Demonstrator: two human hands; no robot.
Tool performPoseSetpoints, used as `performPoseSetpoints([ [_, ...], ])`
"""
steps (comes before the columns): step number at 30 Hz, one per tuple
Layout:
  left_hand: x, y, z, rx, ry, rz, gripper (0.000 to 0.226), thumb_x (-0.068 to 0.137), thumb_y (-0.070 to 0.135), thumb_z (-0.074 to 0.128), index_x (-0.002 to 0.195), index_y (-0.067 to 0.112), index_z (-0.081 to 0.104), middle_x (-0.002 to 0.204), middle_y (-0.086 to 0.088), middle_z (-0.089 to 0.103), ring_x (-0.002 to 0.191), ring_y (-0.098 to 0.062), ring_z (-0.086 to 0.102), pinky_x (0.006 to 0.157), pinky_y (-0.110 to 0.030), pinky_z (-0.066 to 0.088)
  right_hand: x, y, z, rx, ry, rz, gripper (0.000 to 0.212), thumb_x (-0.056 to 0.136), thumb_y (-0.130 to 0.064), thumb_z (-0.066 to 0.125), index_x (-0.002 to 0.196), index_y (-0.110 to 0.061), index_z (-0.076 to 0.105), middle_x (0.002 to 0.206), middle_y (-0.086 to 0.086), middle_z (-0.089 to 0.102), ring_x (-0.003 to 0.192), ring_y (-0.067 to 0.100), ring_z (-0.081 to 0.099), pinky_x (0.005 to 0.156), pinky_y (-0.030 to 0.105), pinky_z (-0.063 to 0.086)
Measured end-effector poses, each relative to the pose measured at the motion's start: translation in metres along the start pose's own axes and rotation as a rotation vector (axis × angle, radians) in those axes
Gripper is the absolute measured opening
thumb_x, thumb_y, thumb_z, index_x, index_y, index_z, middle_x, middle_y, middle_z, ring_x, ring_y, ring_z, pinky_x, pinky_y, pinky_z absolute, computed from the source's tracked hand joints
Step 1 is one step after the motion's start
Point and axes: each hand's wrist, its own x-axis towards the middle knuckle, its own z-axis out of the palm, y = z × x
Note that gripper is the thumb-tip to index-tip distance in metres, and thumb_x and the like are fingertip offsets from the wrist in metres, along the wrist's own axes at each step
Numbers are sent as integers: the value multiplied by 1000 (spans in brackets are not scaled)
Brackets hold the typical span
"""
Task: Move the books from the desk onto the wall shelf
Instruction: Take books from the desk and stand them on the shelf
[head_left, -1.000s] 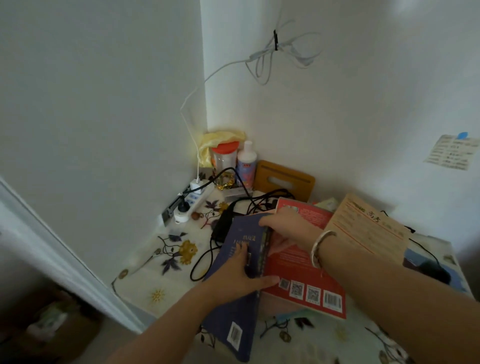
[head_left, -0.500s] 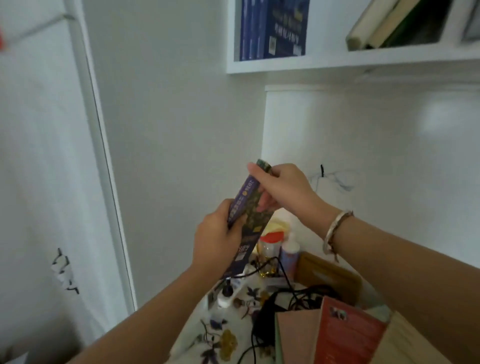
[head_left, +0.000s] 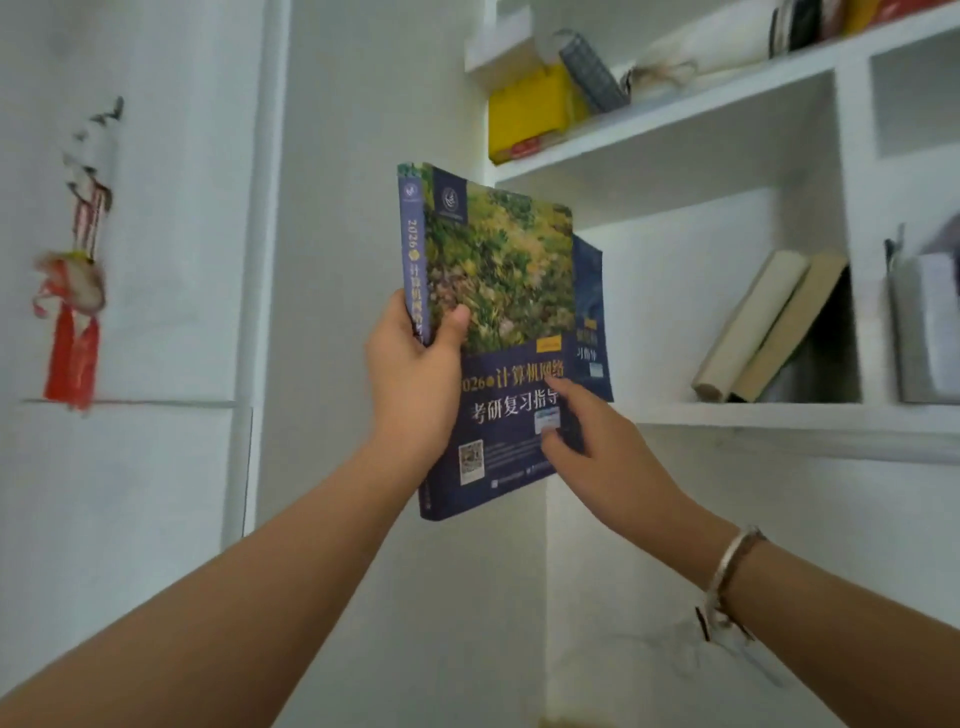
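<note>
- One navy book with a green flowery cover is held upright in the air, just left of the wall shelf.
- Left hand grips its spine, thumb on the cover.
- Right hand presses fingertips on the lower cover.
- Behind the navy book, a blue book stands on the shelf's left end.
- Farther right lean two pale books.

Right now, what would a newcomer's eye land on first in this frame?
The dark blue book with the flowery cover, upright mid-frame just left of the wall shelf. The left hand grips its spine while the right hand touches the cover's lower right. Two pale books lean in the shelf's compartment; a red tassel hangs far left.
</note>
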Motion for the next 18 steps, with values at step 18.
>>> performPoseSetpoints([
  [18, 109, -89, 130, 112, -128, 120, 55, 93, 8, 53, 141, 18, 27, 127, -6, 52, 108, -15, 54, 84, -8, 42, 133, 64, -15, -414, -292, 304, 53, 101, -26, 25, 152, -15, 15, 137, 20, 50, 122, 34, 52, 96, 35, 43],
])
